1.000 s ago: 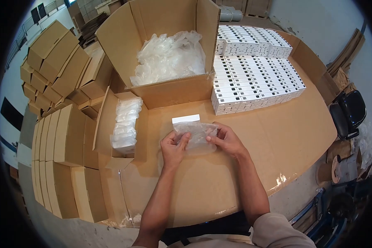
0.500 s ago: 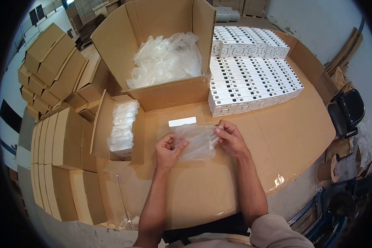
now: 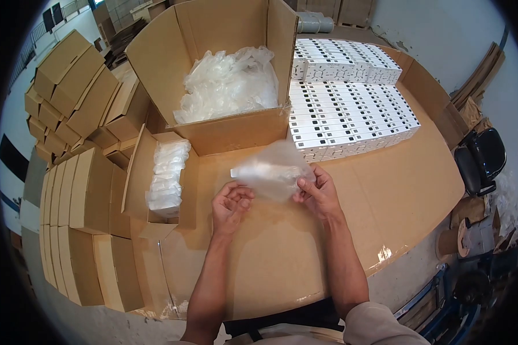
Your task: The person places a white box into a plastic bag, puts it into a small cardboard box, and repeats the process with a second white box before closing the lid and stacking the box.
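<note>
A clear plastic bag (image 3: 276, 172) is pinched at its right edge by my right hand (image 3: 317, 192); its far part is lifted and blurred. My left hand (image 3: 230, 204) is beside the bag's left side, fingers loosely curled and apart, with nothing visible in them. Beneath the bag lies a white box (image 3: 233, 172), mostly covered, with only its left end plain to see. To the left, an open narrow carton (image 3: 189, 195) holds a row of plastic-wrapped items (image 3: 170, 172).
Behind stands a large open carton (image 3: 230, 137) full of clear bags (image 3: 230, 83). White boxes with dark squares (image 3: 351, 115) are stacked at the back right of the cardboard-covered table (image 3: 397, 190). Brown cartons (image 3: 86, 190) are piled at the left. A black chair (image 3: 483, 158) is at the right.
My left hand has let go of the bag and moved slightly left. The bag has swung up and away from me, over the white box, still in my right hand.
</note>
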### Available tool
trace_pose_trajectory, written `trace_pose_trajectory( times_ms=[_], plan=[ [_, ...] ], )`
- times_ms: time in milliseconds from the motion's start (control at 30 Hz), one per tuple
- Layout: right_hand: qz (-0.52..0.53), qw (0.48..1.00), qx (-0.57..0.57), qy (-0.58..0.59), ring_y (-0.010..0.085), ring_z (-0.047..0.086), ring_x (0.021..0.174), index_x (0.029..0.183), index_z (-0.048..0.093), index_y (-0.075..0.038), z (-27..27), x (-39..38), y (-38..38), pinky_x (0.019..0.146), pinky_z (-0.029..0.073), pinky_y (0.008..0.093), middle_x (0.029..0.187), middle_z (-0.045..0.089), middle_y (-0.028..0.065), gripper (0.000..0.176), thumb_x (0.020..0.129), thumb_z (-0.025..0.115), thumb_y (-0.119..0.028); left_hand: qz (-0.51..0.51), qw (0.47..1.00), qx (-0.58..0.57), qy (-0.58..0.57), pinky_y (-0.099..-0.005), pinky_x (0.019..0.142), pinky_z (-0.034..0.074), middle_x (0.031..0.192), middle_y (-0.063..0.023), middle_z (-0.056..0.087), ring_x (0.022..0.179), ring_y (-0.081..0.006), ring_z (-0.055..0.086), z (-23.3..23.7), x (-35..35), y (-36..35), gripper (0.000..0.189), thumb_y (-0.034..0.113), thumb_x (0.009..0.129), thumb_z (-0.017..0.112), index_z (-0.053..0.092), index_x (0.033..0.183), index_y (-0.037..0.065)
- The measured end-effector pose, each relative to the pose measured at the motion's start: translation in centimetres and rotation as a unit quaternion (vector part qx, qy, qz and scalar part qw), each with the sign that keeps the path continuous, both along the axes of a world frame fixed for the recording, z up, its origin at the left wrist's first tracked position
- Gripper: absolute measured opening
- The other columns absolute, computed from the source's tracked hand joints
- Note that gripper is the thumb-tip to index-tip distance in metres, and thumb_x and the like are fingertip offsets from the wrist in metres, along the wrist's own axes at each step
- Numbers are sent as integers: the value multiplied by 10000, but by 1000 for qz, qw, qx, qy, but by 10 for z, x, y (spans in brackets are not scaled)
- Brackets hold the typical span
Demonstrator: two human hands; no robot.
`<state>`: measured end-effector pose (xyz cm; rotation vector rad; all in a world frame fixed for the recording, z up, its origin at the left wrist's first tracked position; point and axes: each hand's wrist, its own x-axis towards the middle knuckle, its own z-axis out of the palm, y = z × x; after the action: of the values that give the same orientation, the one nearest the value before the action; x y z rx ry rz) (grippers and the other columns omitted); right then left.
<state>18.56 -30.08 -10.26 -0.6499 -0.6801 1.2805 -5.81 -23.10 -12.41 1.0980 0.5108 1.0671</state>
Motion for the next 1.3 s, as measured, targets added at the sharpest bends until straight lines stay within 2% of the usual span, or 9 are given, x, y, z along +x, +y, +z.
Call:
trace_pose_trajectory(
  times_ms=[67, 167, 267, 500, 667, 867, 967, 1067, 1300],
  plan=[
    [12, 999, -7, -32, 192, 722, 781, 1035, 580, -27, 12, -8, -1, 683, 587, 297, 947, 722, 105, 121, 980, 687, -12, -15, 1000, 14, 11, -285, 801, 515, 1065, -69, 675, 892, -134, 632, 8, 6, -5, 542, 205, 880, 848, 572, 1287, -23],
    [46, 996, 11, -71, 229, 753, 847, 1053, 584, -7, 6, -18, 4, 726, 614, 318, 969, 733, 137, 128, 979, 689, -13, -25, 999, 46, -7, -268, 862, 550, 1154, -83, 670, 965, -121, 639, 4, 16, -13, 483, 52, 890, 817, 581, 1304, -24],
    [68, 994, 4, -88, 234, 755, 860, 1067, 592, 7, 4, -24, 7, 744, 620, 327, 974, 733, 148, 140, 975, 695, -14, 12, 1000, 22, 8, -274, 882, 555, 1195, -85, 662, 965, -117, 639, 14, 23, -19, 451, 7, 887, 806, 596, 1285, -26],
    [65, 987, -17, -144, 181, 733, 848, 1133, 655, 12, 4, -20, 6, 791, 591, 305, 987, 738, 95, 206, 960, 739, -61, 51, 992, 19, 110, -240, 717, 521, 952, -32, 703, 804, -81, 639, 0, 11, -8, 165, 81, 967, 740, 680, 1093, -8],
    [42, 974, -10, -223, 114, 694, 867, 1179, 694, 11, -4, -12, 6, 802, 563, 274, 993, 737, 36, 250, 952, 756, -74, 101, 985, 19, 136, -247, 680, 508, 849, -25, 685, 731, -82, 620, -3, 9, -2, 155, 150, 999, 715, 683, 1004, -1],
    [24, 963, -25, -268, 72, 661, 907, 1207, 705, 14, -2, -10, 5, 806, 547, 255, 1030, 739, 15, 283, 941, 767, -61, 80, 994, 52, 54, -210, 648, 490, 905, -32, 715, 727, -61, 616, 18, 16, -10, 139, 33, 960, 735, 678, 1070, -30],
    [28, 962, -24, -269, 68, 655, 912, 1216, 702, 17, 2, -12, 5, 808, 545, 253, 1036, 738, 13, 299, 932, 772, -45, 56, 994, 58, 76, -204, 651, 484, 944, -22, 716, 772, -51, 627, 26, 21, -13, 208, 3, 938, 750, 661, 1123, -32],
    [32, 966, -27, -256, 68, 652, 917, 1220, 696, 22, 3, -15, 4, 808, 542, 253, 1040, 735, 13, 318, 916, 782, -22, 46, 989, 10, 139, -200, 632, 482, 904, -22, 715, 760, -47, 638, 15, 11, -9, 228, 14, 945, 746, 655, 1147, -39],
    [28, 958, -44, -283, 76, 650, 932, 1184, 695, 26, 7, -10, 2, 810, 537, 253, 1057, 725, 21, 310, 891, 796, 10, 73, 988, 2, 137, -204, 585, 462, 747, 11, 631, 668, -53, 614, 20, 5, -6, 234, 32, 956, 735, 667, 1166, -45]
  ],
)
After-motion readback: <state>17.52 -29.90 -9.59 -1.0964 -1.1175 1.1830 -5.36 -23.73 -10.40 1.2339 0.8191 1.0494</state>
